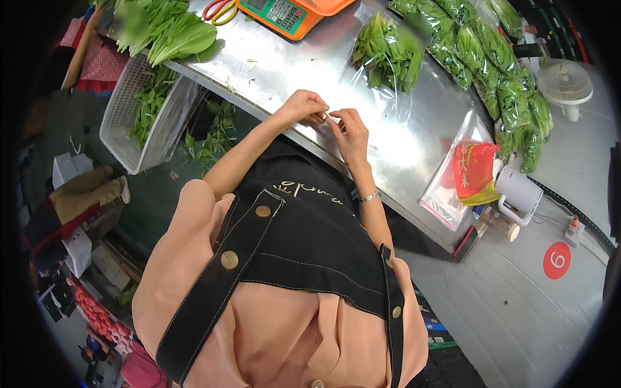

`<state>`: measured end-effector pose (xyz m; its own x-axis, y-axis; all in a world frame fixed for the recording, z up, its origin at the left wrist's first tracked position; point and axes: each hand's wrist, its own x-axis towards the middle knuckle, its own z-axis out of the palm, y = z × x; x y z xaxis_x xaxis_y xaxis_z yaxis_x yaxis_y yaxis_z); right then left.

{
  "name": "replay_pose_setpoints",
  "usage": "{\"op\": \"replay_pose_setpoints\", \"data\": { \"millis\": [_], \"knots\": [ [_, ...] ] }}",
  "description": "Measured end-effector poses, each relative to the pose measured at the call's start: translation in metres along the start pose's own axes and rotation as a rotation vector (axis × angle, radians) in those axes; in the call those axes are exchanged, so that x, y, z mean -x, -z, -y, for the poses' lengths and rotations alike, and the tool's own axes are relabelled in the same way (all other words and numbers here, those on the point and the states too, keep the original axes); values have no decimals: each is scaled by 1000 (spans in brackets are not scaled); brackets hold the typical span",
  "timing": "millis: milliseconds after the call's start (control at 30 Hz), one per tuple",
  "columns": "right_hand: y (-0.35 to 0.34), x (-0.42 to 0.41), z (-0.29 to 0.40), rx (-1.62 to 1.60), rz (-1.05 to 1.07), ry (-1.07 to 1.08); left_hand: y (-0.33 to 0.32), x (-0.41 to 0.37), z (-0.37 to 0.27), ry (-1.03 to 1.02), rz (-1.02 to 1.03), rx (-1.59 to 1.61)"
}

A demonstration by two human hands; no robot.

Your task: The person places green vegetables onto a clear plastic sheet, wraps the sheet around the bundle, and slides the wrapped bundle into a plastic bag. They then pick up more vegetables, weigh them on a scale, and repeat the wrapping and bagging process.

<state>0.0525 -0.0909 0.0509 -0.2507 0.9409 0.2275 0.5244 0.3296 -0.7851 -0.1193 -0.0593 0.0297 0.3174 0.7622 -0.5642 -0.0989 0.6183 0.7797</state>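
Above the near edge of the metal table (286, 72), my left hand (305, 105) and my right hand (350, 133) are close together, fingertips nearly meeting. Both hands have thumb and fingers pinched around something too small to make out. Beyond them lies a clear plastic bag of leafy greens (388, 58). An orange digital scale (291, 24) stands at the far edge, with red-and-yellow-handled scissors (220, 10) beside it. Loose leafy greens (179, 36) are piled at the table's left end.
Several bagged greens (485, 58) are stacked at the right. Nearer are flat plastic bags (451, 179), a red-and-yellow bag (473, 169), a white electric kettle (519, 189) and a small fan (565, 85). A white plastic crate (119, 114) with greens stands left of the table. A person (85, 63) is at the upper left.
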Motion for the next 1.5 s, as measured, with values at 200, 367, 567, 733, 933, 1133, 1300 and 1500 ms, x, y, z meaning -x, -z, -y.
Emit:
{"op": "replay_pose_setpoints", "data": {
  "millis": [200, 367, 567, 733, 933, 1133, 1300, 1500],
  "knots": [
    [-1, -5, 4, 134, 84, 64, 1, -6, 10, -74, -35, -94],
    [-1, -13, 6, 252, 136, 95, -7, -3, 0, -219, -135, -294],
    [76, 78, 20, 169, 346, 30, -4, 2, -4, -215, -109, -168],
    [84, 89, -2, 119, 113, -152, 0, -1, 7, -157, -41, -117],
    [23, -7, 13, 22, 64, 21, -8, 1, -5, -165, -13, -105],
    [4, -21, 5, 90, 217, 69, -6, 2, 5, -247, -91, -142],
    [23, -5, 12, 140, 331, 136, -11, 3, 3, -240, -115, -152],
    [102, 185, -5, 175, 436, -232, 6, 4, 5, -128, 16, -154]
  ]
}}
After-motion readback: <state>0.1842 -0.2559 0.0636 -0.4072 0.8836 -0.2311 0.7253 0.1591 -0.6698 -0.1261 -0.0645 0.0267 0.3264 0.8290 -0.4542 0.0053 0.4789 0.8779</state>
